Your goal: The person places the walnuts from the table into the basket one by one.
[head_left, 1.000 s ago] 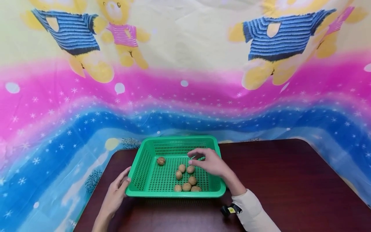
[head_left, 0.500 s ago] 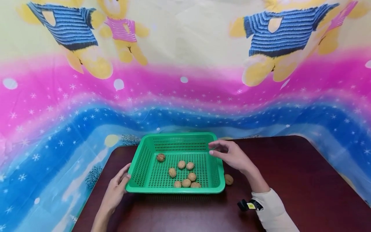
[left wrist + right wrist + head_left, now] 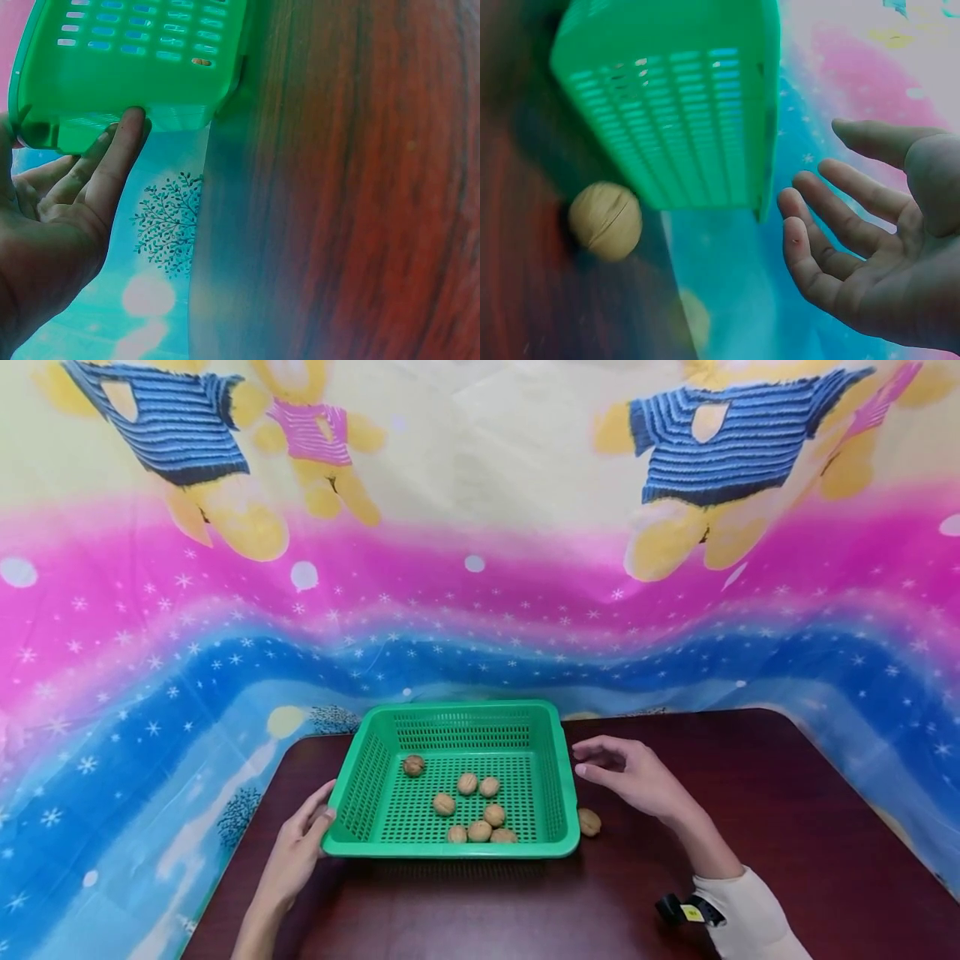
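A green plastic basket (image 3: 453, 850) with slotted walls sits on the table, with several walnuts (image 3: 443, 804) spread over its floor. At its left side, my left hand (image 3: 296, 847) holds the rim, thumb on top; the left wrist view shows the fingers (image 3: 120, 161) reaching against the outside wall. My right hand (image 3: 633, 777) hovers just beyond the basket's right wall, holding nothing, its fingers loosely bent and spread from the thumb in the right wrist view. Below that hand, a single walnut (image 3: 606, 221) lies on the table close beside the basket's right wall.
The dark red-brown wooden table (image 3: 750, 810) extends right and in front of the basket. A cloth backdrop (image 3: 480, 635) printed with bears and snowflakes hangs around the table's back and sides. A black strap device (image 3: 686, 910) is worn on the right wrist.
My right hand has moved from above the walnuts out past the basket's right wall. One walnut inside has shifted left. The walnut outside on the table has come into view. My left hand stays at the rim.
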Action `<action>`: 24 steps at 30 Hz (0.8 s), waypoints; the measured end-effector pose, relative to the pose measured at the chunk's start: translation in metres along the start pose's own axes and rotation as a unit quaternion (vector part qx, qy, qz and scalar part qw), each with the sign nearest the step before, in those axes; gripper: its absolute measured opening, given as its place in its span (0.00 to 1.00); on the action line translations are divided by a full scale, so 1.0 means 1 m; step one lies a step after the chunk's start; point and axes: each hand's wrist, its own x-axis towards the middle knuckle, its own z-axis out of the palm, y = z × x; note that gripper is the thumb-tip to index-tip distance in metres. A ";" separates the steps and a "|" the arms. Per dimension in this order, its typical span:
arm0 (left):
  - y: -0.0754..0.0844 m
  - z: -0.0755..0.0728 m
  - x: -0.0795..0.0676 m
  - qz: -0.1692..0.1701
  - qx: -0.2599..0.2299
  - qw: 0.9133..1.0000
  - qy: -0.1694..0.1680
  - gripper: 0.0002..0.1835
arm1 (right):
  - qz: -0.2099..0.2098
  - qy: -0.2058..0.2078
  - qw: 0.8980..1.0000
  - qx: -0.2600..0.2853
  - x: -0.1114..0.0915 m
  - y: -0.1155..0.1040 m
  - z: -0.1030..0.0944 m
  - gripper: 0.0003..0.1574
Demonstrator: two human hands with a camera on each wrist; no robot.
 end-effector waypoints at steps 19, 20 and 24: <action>0.002 0.000 0.000 -0.017 -0.009 1.000 -0.001 0.32 | 0.055 -0.028 0.998 -0.023 -0.038 0.043 -0.016 0.25; 0.002 0.000 0.000 -0.017 -0.009 1.000 -0.002 0.32 | 0.058 -0.028 0.998 -0.023 -0.038 0.045 -0.017 0.25; 0.003 0.000 0.000 -0.017 -0.009 1.000 0.000 0.32 | 0.060 -0.031 0.998 -0.012 -0.040 0.048 -0.016 0.27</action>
